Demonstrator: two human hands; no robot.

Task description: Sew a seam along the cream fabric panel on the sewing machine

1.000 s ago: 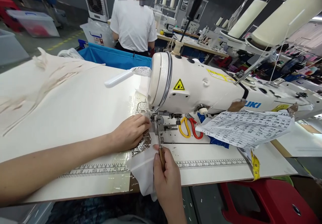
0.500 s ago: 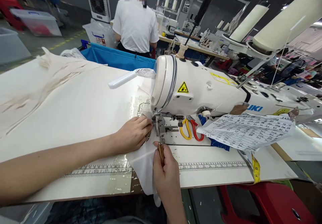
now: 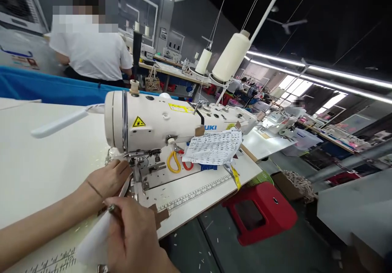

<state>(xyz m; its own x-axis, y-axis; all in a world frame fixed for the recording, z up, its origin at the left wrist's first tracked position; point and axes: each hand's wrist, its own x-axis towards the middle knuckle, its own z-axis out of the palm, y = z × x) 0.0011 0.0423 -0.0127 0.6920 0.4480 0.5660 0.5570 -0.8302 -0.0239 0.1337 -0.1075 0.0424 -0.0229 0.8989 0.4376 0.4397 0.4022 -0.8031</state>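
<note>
A white JUKI sewing machine (image 3: pixel 147 121) stands on the table. My left hand (image 3: pixel 108 180) is beside its presser foot, fingers bent and closed at the edge of white fabric (image 3: pixel 94 240); the fingertips are partly hidden by the machine head. Nearer to me, my right hand (image 3: pixel 134 228) is closed round a wooden-handled awl (image 3: pixel 112 209). Only the awl's metal collar shows now, since the fingers cover its handle. The fabric hangs down below both hands, partly behind the right one. Yellow-handled scissors (image 3: pixel 173 162) lie right of the needle area, beside a red handle (image 3: pixel 187 165).
A handwritten paper sheet (image 3: pixel 214 146) hangs off the machine, near a yellow tape measure (image 3: pixel 235 177). Thread cones (image 3: pixel 231 56) stand above. A red stool (image 3: pixel 260 211) is at the right. Behind a blue cloth bin (image 3: pixel 55 87), a person in white (image 3: pixel 88 48) sits.
The view has swung right and tilted, so the machine and hands appear further left. My right hand, still holding the awl, has turned, and its handle is now hidden. The left hand stays at the presser foot.
</note>
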